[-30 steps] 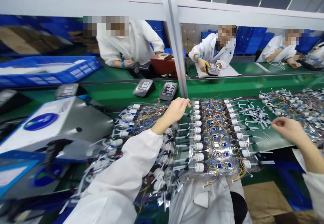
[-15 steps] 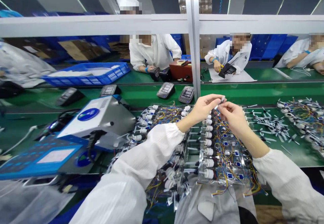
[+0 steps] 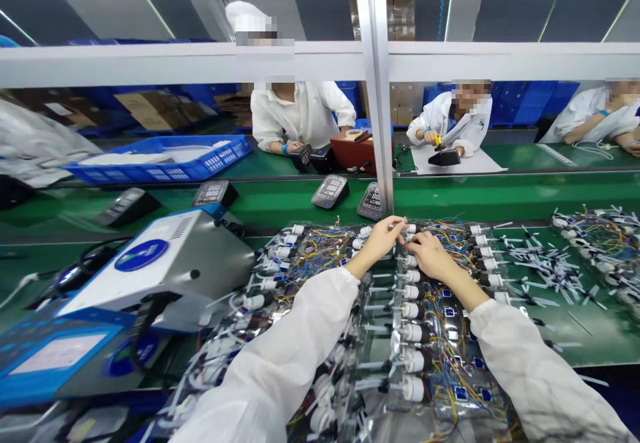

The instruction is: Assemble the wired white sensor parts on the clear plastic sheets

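My left hand [image 3: 383, 237] and my right hand [image 3: 427, 255] are low over the far end of a clear tray [image 3: 435, 336] that holds rows of small white pumps [image 3: 411, 292] with coloured wires. Both hands have their fingers pinched together at the topmost pump [image 3: 411, 229] in the row. What the fingertips grip is too small to make out. A second batch of wired pumps [image 3: 295, 256] lies to the left of my left forearm. Loose white tube pieces [image 3: 543, 259] are scattered on the green table to the right.
A silver and blue machine [image 3: 165, 263] stands at the left with a blue panel [image 3: 55, 353] in front. Black display units [image 3: 331, 191] sit on the green conveyor [image 3: 500, 196]. A metal post [image 3: 377, 89] rises ahead. Other people in white coats work across the line beside a blue crate [image 3: 165, 157].
My hands met in the air, pinching a small white piece between them, then both dropped onto the top pump of the tray. A second ago my right hand was far out to the right.
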Motion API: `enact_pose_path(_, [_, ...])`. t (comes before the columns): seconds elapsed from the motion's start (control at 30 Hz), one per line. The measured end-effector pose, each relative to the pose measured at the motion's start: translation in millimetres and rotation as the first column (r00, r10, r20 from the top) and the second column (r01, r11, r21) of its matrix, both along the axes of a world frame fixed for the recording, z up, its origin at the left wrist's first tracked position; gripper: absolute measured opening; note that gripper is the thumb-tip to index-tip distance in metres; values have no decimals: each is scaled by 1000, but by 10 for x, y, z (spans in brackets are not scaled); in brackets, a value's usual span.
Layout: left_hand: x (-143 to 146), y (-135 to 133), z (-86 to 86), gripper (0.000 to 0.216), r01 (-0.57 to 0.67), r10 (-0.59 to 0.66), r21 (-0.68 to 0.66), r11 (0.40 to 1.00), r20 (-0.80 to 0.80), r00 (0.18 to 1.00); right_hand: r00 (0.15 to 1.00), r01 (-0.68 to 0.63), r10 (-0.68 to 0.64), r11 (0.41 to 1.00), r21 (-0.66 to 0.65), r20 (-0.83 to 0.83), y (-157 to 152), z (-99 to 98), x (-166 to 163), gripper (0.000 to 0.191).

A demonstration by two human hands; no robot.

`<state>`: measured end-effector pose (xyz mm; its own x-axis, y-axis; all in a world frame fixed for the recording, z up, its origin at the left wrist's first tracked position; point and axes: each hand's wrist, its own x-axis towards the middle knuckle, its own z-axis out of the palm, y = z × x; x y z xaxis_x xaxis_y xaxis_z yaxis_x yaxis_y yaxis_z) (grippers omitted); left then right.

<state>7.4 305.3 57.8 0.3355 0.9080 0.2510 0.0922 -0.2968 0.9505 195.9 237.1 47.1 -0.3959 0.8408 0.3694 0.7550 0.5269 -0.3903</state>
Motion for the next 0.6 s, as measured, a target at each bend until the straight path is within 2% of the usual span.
enact_pose_path(0.1, [-32, -34, -65, 38, 29, -28, 7, 1000, -67, 997, 999, 5, -4, 1000, -7, 37, 43, -66, 15, 20])
enact_pose_path(0.27, [-68, -74, -21, 34, 73, -60, 68, 995, -179, 982, 998, 57, -57, 998, 5, -4, 34, -83, 28, 21])
enact_pose_path(0.37, [-88, -83, 2, 32, 97, -52, 158, 983, -265, 963, 978, 119, -107, 991, 59, -180, 0, -106, 10, 29])
enact_pose_path(0.47, [-97, -85, -8, 29, 87, -48, 156, 984, -236, 971, 884, 149, -115, 988, 41, -453, 6, -146, -3, 36])
enact_pose_path(0.53, [-95, -85, -22, 30, 67, -44, 116, 991, -192, 980, 842, 151, -113, 988, 29, -528, 24, -166, 0, 33])
enact_pose_path(0.6, [-91, -88, -27, 31, 40, -26, 83, 996, -164, 986, 843, 143, -89, 988, 61, -530, 39, -169, 9, 27])
